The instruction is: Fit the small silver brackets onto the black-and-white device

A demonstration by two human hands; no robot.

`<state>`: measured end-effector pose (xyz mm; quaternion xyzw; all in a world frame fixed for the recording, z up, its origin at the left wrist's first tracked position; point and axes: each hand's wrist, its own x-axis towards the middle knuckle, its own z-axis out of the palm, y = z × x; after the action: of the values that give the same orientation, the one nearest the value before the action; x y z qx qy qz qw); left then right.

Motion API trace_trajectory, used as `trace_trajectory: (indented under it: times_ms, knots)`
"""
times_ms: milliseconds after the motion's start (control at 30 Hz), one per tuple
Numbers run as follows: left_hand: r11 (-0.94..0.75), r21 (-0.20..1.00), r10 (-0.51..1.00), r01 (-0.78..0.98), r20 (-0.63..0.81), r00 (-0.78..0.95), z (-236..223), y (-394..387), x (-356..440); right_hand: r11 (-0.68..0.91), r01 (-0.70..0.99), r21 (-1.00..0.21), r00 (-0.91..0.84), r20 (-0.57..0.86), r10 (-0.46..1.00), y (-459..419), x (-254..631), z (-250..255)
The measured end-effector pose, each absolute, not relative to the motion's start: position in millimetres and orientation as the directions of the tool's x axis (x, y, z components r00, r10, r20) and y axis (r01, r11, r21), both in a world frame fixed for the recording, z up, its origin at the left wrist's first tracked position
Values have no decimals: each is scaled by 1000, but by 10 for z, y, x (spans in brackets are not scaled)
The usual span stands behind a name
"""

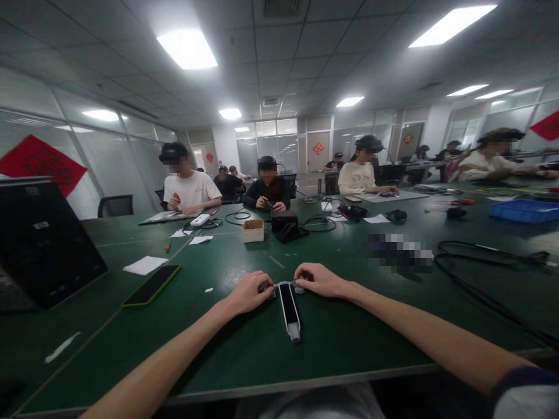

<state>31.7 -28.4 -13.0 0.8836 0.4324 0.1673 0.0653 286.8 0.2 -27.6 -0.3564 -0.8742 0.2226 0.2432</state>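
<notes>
Now we are pinching at both far corners of a slim white-edged black device.
Our left hand and right hand are closing their fingers beside it, though we cannot tell exactly what they are gripping; the device is lying on the green table between our forearms, its grey tip pointing towards us, while a green-edged phone is resting to the left.

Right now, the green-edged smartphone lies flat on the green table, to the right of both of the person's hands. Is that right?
Not quite: the head view shows the green-edged smartphone left of both the left hand and right hand, flat on the green table.
</notes>
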Motion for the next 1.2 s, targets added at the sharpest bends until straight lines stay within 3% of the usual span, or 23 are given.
trace_trajectory:
  times_ms: [233, 700, 867, 1000, 1200]
  knots:
    - [-613, 283, 790, 738, 233, 567, -119, -298, 317, 684, 523, -508, -642, 294, 709, 15, 2869, -282]
    - [-614, 264, 789, 744, 227, 571, -107, -294, 308, 688, 514, -512, -628, 321, 709, 30, 2870, -297]
    - [-516, 197, 845, 833, 276, 458, -81, -197, 209, 708, 518, -481, -651, 315, 691, -7, 2853, -246]
    - [-423, 175, 895, 889, 235, 380, -127, -94, 92, 702, 519, -487, -645, 316, 696, -12, 2861, -242]
    - [-497, 225, 863, 838, 232, 449, -258, 4, 37, 698, 524, -488, -653, 296, 697, 34, 2874, -293]
